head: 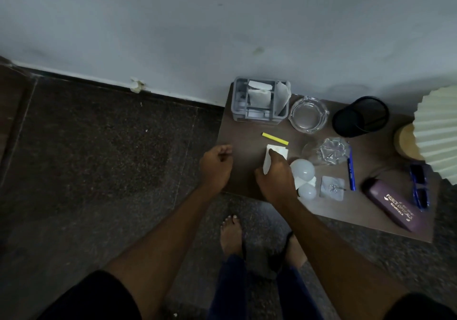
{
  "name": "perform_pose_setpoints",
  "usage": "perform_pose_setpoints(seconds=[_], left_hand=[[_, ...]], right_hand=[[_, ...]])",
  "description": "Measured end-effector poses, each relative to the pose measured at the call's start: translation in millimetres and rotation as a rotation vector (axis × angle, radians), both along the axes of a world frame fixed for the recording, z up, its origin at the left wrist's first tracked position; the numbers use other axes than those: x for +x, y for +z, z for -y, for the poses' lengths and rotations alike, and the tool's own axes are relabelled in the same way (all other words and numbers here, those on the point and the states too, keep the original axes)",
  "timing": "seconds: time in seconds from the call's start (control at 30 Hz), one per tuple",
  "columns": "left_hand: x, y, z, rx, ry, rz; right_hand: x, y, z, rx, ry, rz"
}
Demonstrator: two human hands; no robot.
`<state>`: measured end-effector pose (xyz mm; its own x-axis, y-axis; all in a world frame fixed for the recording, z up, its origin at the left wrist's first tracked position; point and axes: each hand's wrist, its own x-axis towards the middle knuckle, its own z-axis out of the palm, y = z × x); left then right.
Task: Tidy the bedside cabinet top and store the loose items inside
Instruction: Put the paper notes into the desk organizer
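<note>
The brown bedside cabinet top (242, 131) carries loose items. My right hand (277, 178) grips a white paper (267, 159) near the top's front left, beside a second white slip (279, 149). My left hand (216, 166) hovers at the cabinet's left edge, fingers loosely curled and holding nothing. A yellow stick (275, 138) lies just behind the papers. Two white bulbs (303, 170) (307, 192) sit right of my right hand. A blue pen (351, 168), a small packet with a metal hook (332, 187) and crumpled clear plastic (330, 151) lie further right.
A grey organiser caddy (259, 101) holding papers, a glass ashtray (308, 114) and a black mesh cup (359, 116) stand along the wall. A purple spectacle case (392, 203), blue glasses (419, 186) and a pleated lamp (437, 131) are at the right. My feet (232, 233) are on dark floor.
</note>
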<state>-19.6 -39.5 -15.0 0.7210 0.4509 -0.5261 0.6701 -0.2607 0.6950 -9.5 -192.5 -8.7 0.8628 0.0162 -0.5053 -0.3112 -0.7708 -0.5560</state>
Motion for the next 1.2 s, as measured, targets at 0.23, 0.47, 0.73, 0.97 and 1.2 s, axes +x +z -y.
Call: perform_pose_setpoints(seconds=[0.23,0.47,0.73,0.97,1.2], left_hand=[[-5.1,-2.7,-24.9,-0.006,0.042,-0.033],[-11.4,-7.6,-46.8,-0.041,0.085,-0.055],[-13.7,-30.6,-69.8,-0.263,0.137,-0.154],[-2.2,-37.7,-69.0,-0.258,0.099,-0.2],[-4.9,-32.1,-68.8,-0.195,0.044,-0.121]], right_hand=[[-7.1,-6.6,-24.7,0.039,0.145,-0.042],[-9.3,-8.8,-63.5,0.106,0.239,-0.051],[-7.5,-12.7,-91.4,0.178,0.311,-0.115],[3.8,-14.5,-82.1,0.328,0.023,-0.077],[12.0,-7.3,-61.3,0.301,-0.107,-0.065]])
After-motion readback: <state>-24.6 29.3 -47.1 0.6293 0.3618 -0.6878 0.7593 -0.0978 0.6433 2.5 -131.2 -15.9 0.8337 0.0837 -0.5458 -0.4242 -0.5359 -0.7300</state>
